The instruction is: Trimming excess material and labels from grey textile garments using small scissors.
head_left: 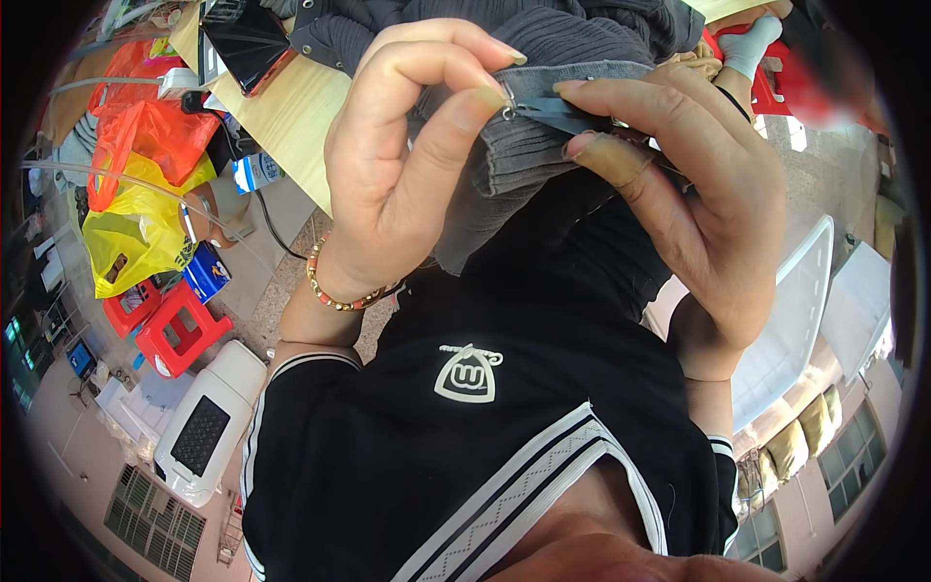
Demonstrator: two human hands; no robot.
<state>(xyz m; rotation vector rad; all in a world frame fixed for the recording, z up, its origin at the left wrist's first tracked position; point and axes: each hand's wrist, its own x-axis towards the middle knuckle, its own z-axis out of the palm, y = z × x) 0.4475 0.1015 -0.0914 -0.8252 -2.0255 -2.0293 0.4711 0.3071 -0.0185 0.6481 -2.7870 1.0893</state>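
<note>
A dark grey crinkled garment (524,165) hangs over the near edge of the table, in front of my body. My left hand (407,145) pinches the garment's edge between thumb and fingers, beside a small silvery metal fastener (507,111). Thread snips (555,114) are in my right hand (703,175), held between thumb and index finger. Their bluish-grey blades point left, and the tips lie close to the fastener. Whether the blades touch it, I cannot tell. The handle is mostly hidden by my fingers.
A pale wooden table (276,116) extends to the far left, bearing a black shiny object (242,44). Yellow (141,228) and red plastic bags (145,126) hang left, above a red stool (179,330). A white bin (208,417) stands lower left; a translucent white tub (786,339) is right.
</note>
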